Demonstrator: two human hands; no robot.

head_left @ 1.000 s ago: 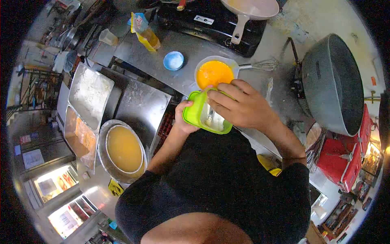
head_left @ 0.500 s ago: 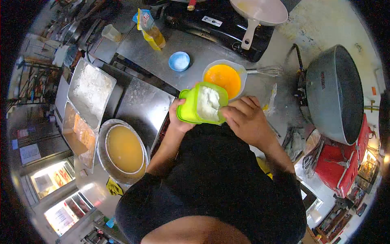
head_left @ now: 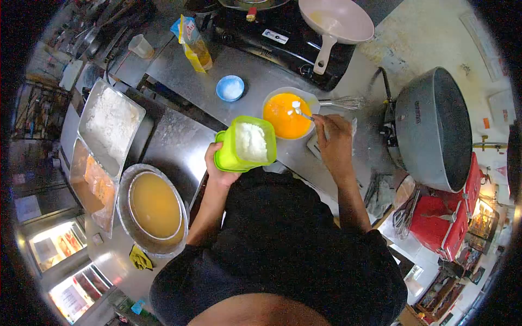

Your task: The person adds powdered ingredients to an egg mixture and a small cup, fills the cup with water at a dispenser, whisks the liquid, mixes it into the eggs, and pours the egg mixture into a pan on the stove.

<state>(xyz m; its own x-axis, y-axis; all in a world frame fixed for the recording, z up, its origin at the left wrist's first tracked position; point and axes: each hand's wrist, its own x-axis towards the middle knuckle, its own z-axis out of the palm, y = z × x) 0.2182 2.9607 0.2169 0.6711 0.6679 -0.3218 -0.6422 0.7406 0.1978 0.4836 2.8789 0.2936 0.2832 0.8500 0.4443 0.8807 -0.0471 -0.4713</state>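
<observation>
My left hand (head_left: 218, 169) is wrapped round a lime-green tub (head_left: 231, 149), tilted so that the white powder (head_left: 251, 142) inside shows. Pinched in my right hand (head_left: 334, 138) is a small metal spoon (head_left: 304, 114), its tip over a bowl (head_left: 310, 99) of orange-yellow beaten egg (head_left: 285, 124). White powder sits at the spoon's tip and a little shows on the egg's surface. Behind that bowl lies a wire whisk (head_left: 348, 102). A small blue dish (head_left: 230, 88) with white grains stands to the left of the egg.
Left stand metal trays, one with flour (head_left: 111, 117), one with orange crumbs (head_left: 99, 182), and a basin of cloudy liquid (head_left: 156, 206). At the back are a yellow packet (head_left: 197, 51), a black gas stove (head_left: 261, 41) and a pale frying pan (head_left: 342, 24). A large grey pan (head_left: 429, 130) stands right.
My right hand has drawn the spoon out of the green tub and moved it forward over the egg bowl. The tub in my left hand has shifted slightly left and toward me.
</observation>
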